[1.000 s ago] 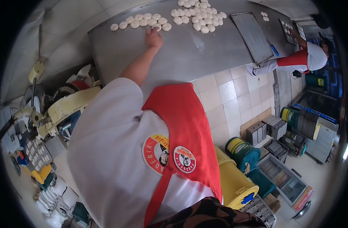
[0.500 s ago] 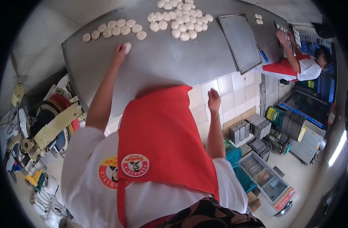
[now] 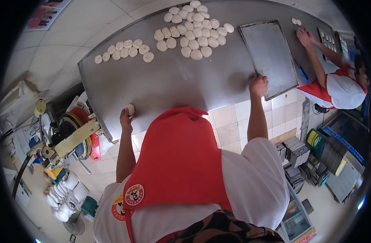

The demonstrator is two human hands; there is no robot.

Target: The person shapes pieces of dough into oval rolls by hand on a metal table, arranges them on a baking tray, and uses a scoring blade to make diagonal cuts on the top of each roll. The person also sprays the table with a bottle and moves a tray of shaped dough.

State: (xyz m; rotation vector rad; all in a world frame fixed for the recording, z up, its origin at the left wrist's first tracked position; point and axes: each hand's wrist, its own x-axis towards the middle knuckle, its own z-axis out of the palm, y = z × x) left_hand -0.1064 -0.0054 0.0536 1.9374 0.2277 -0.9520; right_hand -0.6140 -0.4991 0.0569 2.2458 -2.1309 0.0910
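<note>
My left hand is closed around a pale dough ball by the near left edge of the metal table. My right hand is closed at the near left edge of a flat, dark-rimmed baking tray; the fingertips are partly hidden. A large group of smooth, round dough balls lies at the far middle of the table. Left of it is a smaller cluster of rough-topped dough pieces, and farther left a double row of flattened dough pieces.
At the right a co-worker reaches over the table toward a tray of dough. A blue-handled tool lies beside the baking tray. A cream-coloured machine stands left of the table; stacked metal pans are on the floor at right.
My left hand has drawn back from the dough rows to the near table edge, still with the dough ball. My right hand has risen from my side to the baking tray. The view has shifted.
</note>
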